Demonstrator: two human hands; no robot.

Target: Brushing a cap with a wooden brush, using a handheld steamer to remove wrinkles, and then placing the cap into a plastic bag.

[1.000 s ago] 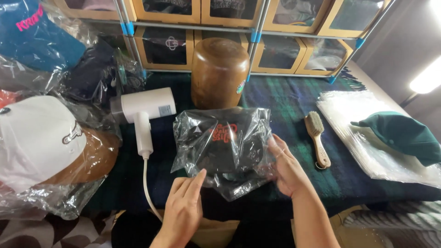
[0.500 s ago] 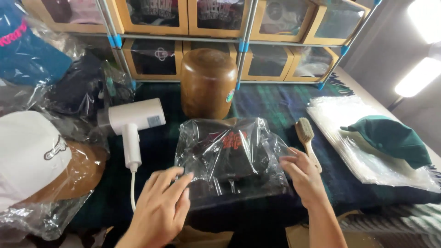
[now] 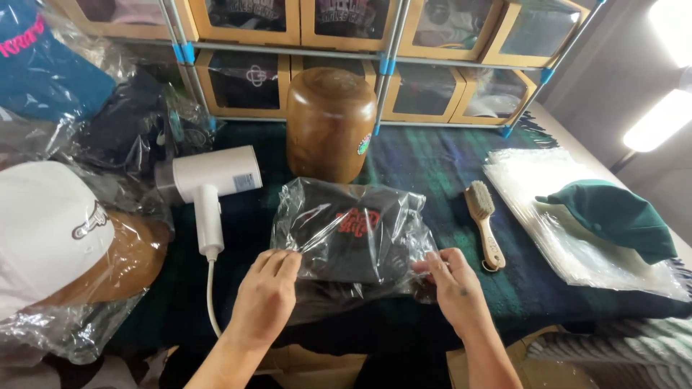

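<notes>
A black cap with red lettering lies inside a clear plastic bag [image 3: 353, 230] on the dark plaid cloth [image 3: 432, 166]. My left hand [image 3: 265, 295] pinches the bag's near left edge. At the bag's near right corner my right hand [image 3: 454, 284] grips the plastic. The bag's open end faces me and is crumpled between my hands.
A white hand steamer [image 3: 209, 184] lies left of the bag, its cord running toward me. Behind it stands a wooden head form [image 3: 330, 122]. A wooden brush [image 3: 483, 220], a green cap [image 3: 613, 216] on stacked clear bags, bagged caps at left [image 3: 65, 238] and shelf boxes [image 3: 245, 79] surround it.
Both hands slid from flat on the bag to its near edge and now pinch the plastic. The bagged cap stays in the same spot on the cloth.
</notes>
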